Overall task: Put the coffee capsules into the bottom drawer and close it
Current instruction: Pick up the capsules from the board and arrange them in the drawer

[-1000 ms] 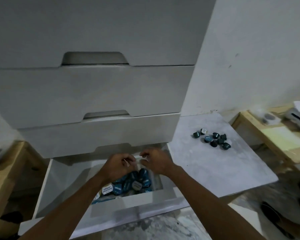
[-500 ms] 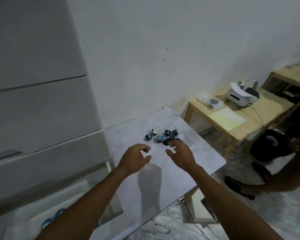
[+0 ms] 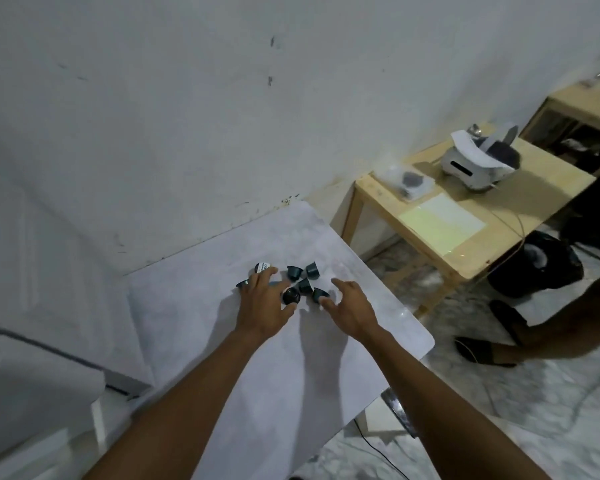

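Drawers (image 3: 32, 393) sit blurred at the left edge, so the bottom one cannot be made out. On the white table (image 3: 222, 358) the left hand (image 3: 264, 306) lies spread over the left side of the coffee capsules (image 3: 294, 273), gripping nothing yet; the right hand (image 3: 349, 306) hovers open just beside the rightmost capsule, also empty. Best, I judge, to rake the loose cluster together between both palms and scoop it whole, since single capsules roll easily.

Coffee capsules (image 3: 294, 273) lay clustered on the worktop (image 3: 187, 306), left hand (image 3: 262, 306) over them, right hand (image 3: 350, 306) just beside.
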